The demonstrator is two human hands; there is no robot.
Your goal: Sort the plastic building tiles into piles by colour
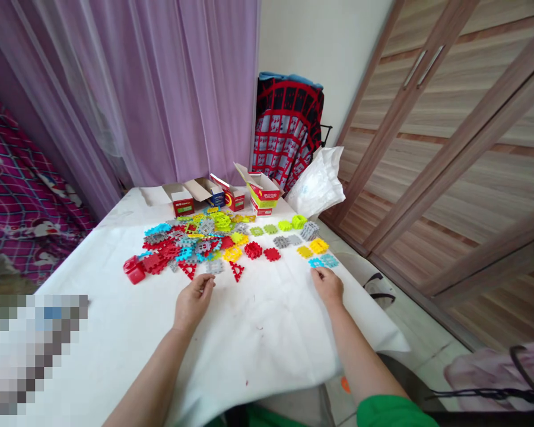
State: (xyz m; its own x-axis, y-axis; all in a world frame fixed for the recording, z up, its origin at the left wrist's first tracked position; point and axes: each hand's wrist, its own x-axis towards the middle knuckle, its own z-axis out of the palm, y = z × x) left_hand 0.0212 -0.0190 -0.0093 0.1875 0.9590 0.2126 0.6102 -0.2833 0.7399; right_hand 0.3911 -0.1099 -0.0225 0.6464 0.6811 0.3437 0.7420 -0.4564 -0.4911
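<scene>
— Where are the hands?

— Both rest on the white tabletop. The right hand has its fingertips touching a blue tile at the right end of a sorted row, seemingly pinching it, though I cannot tell for sure. The left hand lies loosely curled, holding nothing, just near a grey tile.

— Why the row?

— Likely colour sorting: pairs sit apart from the mixed heap.

— Anything unclear?

— The open boxes hide their insides; the near left corner is blurred.
</scene>
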